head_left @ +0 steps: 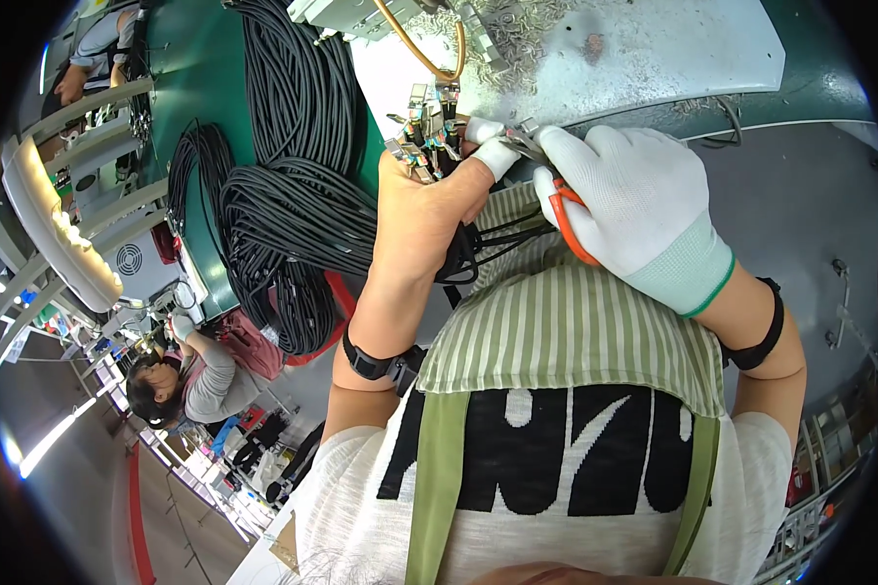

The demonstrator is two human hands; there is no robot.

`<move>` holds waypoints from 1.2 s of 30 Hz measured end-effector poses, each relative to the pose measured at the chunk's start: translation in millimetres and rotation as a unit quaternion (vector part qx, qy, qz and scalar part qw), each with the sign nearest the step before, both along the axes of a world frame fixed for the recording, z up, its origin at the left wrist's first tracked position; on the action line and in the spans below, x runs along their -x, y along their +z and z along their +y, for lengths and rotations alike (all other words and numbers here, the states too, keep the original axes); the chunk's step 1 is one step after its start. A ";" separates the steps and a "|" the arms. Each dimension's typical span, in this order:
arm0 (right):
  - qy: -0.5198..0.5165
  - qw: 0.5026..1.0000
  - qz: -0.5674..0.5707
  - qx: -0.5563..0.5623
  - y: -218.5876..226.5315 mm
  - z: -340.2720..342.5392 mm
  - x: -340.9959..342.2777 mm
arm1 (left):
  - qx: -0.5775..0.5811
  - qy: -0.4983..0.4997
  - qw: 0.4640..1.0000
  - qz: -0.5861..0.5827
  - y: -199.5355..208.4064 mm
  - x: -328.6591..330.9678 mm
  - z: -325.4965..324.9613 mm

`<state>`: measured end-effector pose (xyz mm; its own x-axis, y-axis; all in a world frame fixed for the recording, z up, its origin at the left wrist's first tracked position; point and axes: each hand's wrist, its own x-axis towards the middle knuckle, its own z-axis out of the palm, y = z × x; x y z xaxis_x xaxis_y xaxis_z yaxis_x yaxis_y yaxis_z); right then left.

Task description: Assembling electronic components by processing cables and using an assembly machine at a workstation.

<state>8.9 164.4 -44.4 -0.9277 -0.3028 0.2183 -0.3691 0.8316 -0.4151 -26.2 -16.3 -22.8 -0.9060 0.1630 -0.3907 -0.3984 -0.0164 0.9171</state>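
Observation:
My left hand (421, 207), with white covers on the thumb and a fingertip, is closed around a bunch of cable ends with metal connectors (429, 129). Coloured wires show among the connectors, and black cables (505, 237) trail below the hand in front of the apron. My right hand (639, 185) wears a white glove with a pale green cuff. It grips orange-handled cutters (568, 234), whose metal jaws point left to the left thumb and fingertip. A small metal piece (528, 126) shows by the jaws; whether they touch it I cannot tell.
Thick coils of black cable (298, 210) lie on the green table (190, 88) to the left. Ahead, a white board (673, 49) carries many small metal scraps (517, 44) beside a machine with a tan hose (421, 57). Another person (210, 375) sits at the left.

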 end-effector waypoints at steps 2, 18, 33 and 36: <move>0.010 1.000 0.010 0.008 -3.1 4.0 -1.1 | 0.021 -0.018 1.000 0.004 -0.9 -0.2 0.6; -0.041 0.959 -0.078 0.270 3.8 62.2 -7.4 | 0.124 -0.071 0.988 0.066 17.8 -11.4 7.3; -0.048 0.950 -0.133 0.280 34.5 23.8 -12.3 | 0.047 0.010 0.991 0.121 23.6 -25.6 -0.4; 0.037 0.989 0.002 0.142 20.9 4.7 -15.6 | 0.037 0.031 0.991 0.125 22.2 -29.5 -3.0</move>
